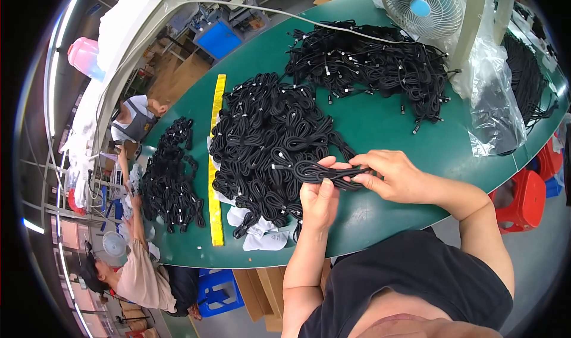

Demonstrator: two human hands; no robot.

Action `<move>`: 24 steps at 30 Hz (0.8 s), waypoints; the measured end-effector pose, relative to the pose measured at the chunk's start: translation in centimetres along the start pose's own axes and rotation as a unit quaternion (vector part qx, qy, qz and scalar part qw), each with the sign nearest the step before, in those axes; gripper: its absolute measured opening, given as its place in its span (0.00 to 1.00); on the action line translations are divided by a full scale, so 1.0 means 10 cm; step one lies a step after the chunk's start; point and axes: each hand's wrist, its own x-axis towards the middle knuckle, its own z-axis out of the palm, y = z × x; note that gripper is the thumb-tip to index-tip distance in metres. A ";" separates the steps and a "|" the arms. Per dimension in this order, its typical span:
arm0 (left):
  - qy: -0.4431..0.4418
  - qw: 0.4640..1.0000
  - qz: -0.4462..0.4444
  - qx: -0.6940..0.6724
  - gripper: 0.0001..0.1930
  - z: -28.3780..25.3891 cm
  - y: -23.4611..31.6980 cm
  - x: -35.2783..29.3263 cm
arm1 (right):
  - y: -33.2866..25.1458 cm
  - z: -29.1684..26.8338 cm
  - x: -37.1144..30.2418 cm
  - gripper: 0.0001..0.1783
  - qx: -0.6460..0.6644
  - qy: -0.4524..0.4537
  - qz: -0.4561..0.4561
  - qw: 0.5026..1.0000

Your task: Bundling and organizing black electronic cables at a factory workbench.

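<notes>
Between my two hands is a coiled black cable (315,172) with a light metal plug at its left end. My left hand (319,201) grips the coil from below, thumb up against its near side. The fingers of my right hand (389,174) pinch the coil's right end. Just left of and beyond my hands lies a big heap of bundled black cables (256,135), its right edge close to the held coil. Farther off, a second pile of looser black cables (363,58) with metal plugs spreads over the green table (380,118).
A yellow strip (217,159) separates the heap from another cable pile (172,183) on the left. White cloths (264,240) lie at the near edge. A fan (422,8) and a plastic bag (496,112) stand far right. Two people work at left; red stools (520,201) sit at right.
</notes>
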 end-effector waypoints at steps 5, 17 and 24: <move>0.053 0.998 0.020 0.010 0.18 -0.05 0.04 -0.03 | 0.00 -0.01 -0.04 0.07 -0.099 0.009 -0.054 0.994; 0.025 1.000 0.009 0.016 0.18 0.07 -0.02 0.03 | -0.13 -0.04 -0.01 0.10 -0.164 0.040 -0.095 0.981; 0.026 0.999 0.017 0.009 0.18 0.07 -0.01 0.01 | -0.29 0.06 0.06 0.12 -0.182 0.080 -0.131 0.971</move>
